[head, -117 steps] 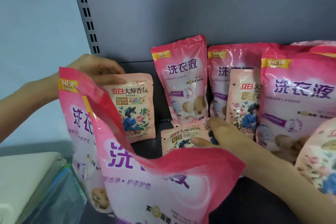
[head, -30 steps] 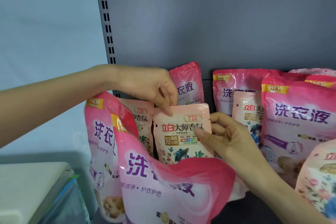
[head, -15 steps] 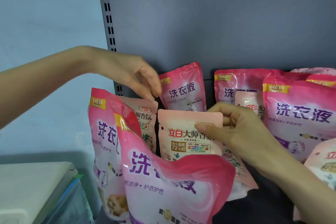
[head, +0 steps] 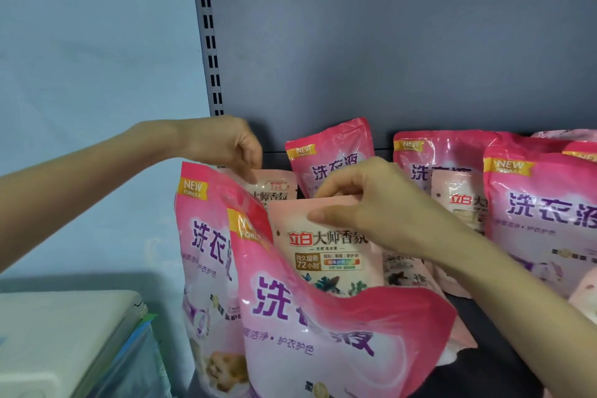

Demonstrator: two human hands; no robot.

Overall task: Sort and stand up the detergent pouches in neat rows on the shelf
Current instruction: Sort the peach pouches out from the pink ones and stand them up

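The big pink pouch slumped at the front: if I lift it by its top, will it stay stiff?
Probably floppy: the big pink pouch has its top corner folded over and sagging. Its glossy film looks slippery. The full-looking lower body suggests the weight sits low.

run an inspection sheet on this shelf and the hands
surface: dark shelf, bare patch at front right
job's things: big pink pouches upright at the back; front pouch slumped, top folded over
clutter: nothing seen
grippers: right hand pinches the top of a small peach pouch; left hand fingertips at the rear small pouch, grip unclear
cables: nothing seen
surroundings: blue wall, slotted post, white box lower left
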